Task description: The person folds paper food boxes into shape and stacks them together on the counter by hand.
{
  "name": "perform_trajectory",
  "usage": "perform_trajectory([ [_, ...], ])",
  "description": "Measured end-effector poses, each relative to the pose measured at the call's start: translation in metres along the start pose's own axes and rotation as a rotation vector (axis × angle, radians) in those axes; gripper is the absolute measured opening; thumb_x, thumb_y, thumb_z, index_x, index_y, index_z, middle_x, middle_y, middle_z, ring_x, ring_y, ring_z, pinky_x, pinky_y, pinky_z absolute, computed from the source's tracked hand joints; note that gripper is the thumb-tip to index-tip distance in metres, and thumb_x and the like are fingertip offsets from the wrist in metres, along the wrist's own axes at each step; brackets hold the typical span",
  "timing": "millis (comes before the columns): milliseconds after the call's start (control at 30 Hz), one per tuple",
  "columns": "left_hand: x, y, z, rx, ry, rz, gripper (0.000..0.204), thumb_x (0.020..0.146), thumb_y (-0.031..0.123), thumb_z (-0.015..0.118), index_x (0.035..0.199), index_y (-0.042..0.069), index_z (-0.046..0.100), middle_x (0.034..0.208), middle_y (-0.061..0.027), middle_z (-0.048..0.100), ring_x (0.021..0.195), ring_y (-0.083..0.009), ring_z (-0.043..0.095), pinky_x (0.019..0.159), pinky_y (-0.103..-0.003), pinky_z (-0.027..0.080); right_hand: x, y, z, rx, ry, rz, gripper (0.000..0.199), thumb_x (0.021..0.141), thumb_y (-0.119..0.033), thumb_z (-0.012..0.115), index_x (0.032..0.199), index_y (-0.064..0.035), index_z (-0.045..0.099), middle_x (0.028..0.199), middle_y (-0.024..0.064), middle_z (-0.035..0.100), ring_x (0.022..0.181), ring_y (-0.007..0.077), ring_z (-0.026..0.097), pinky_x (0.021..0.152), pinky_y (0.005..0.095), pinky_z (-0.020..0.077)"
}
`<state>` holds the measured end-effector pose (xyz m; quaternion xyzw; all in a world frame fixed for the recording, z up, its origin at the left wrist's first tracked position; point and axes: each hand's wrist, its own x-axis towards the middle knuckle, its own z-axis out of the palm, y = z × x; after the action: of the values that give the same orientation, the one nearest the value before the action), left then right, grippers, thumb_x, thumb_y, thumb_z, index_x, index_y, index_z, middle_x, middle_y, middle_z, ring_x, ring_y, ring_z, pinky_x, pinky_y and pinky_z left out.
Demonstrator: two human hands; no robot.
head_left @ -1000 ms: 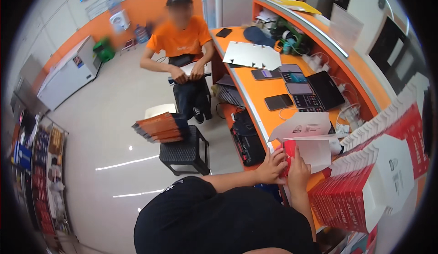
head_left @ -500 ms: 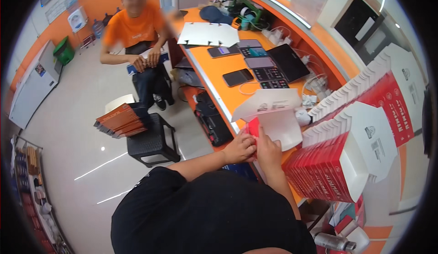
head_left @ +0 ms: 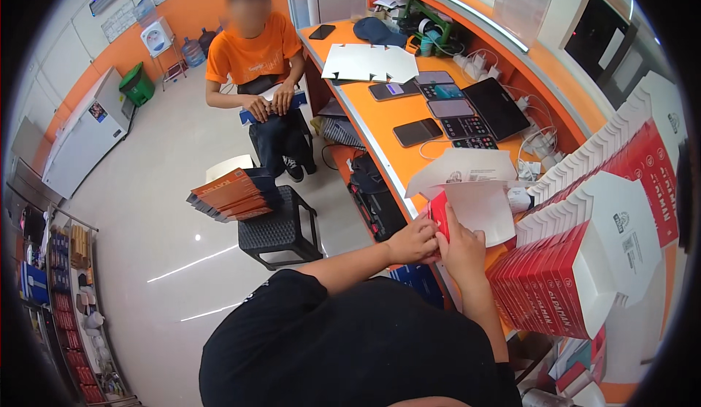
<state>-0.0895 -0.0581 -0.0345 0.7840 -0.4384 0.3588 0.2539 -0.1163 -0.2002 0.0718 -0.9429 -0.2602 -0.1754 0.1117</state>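
Note:
At the counter's front edge I have a red and white cardboard box (head_left: 483, 208) part folded, its white inside facing up and its wide lid flap raised at the far side. My left hand (head_left: 413, 241) has curled fingers closed on the box's red near-left side. My right hand (head_left: 464, 250) grips the same red panel, with its thumb or a finger stretched along it; the fingertips are partly hidden. Just right of this hand stands a nested stack of red and white boxes (head_left: 544, 279). A second, similar stack (head_left: 661, 202) rises behind it.
Several phones (head_left: 418, 132), a black tablet (head_left: 498, 109) and a flat white carton sheet (head_left: 370, 62) lie on the orange counter (head_left: 380, 124). Orange folded boxes (head_left: 232, 193) sit on a black stool (head_left: 274, 226). A seated person in an orange shirt (head_left: 255, 49) holds a blue piece.
The whole view has shifted, so the scene sits further right and lower. My hands stay on the box, and its red panel is more upright and more exposed between them.

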Motion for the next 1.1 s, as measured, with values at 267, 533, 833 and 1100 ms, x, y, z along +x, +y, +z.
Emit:
perform_trajectory([
  [267,0.0,-0.001,-0.014,0.096,-0.018,-0.022,0.045,0.062,0.036,0.073,0.091,0.009,0.051,0.094,-0.0069,0.049,0.095,-0.0233,0.048,0.087,-0.046,0.036,0.001,0.003,-0.004,-0.013,-0.09,0.005,0.041,0.083,-0.015,0.052,0.122,-0.0058,0.045,0.06,0.0057,0.056,0.058,0.0206,0.054,0.066,0.034,0.0331],
  [533,0.004,0.003,-0.02,0.048,-0.063,-0.048,0.039,0.064,0.035,0.071,0.087,0.011,0.052,0.089,-0.0046,0.05,0.092,-0.0212,0.049,0.086,-0.044,0.035,-0.006,0.002,0.008,-0.153,0.156,-0.109,0.041,0.077,-0.011,0.053,0.117,-0.0072,0.05,0.058,-0.002,0.048,0.055,0.0127,0.049,0.063,0.0324,0.0315],
  [833,0.02,-0.006,-0.032,0.002,-0.175,-0.121,0.032,0.064,0.033,0.07,0.08,0.012,0.051,0.08,-0.0015,0.053,0.076,-0.0167,0.054,0.078,-0.04,0.035,-0.007,0.002,0.013,-0.258,0.334,0.006,0.025,0.076,-0.019,0.058,0.101,-0.0131,0.056,0.071,-0.0029,0.049,0.069,0.012,0.049,0.072,0.0359,0.0312],
  [1100,0.021,0.009,-0.028,-0.055,-0.138,-0.199,0.027,0.066,0.031,0.069,0.078,0.013,0.052,0.077,0.0004,0.052,0.071,-0.0155,0.051,0.066,-0.034,0.032,-0.031,-0.007,0.023,-0.057,0.291,0.24,0.021,0.076,-0.024,0.061,0.089,-0.0104,0.052,0.093,0.0043,0.049,0.098,0.0229,0.045,0.087,0.05,0.0301],
])
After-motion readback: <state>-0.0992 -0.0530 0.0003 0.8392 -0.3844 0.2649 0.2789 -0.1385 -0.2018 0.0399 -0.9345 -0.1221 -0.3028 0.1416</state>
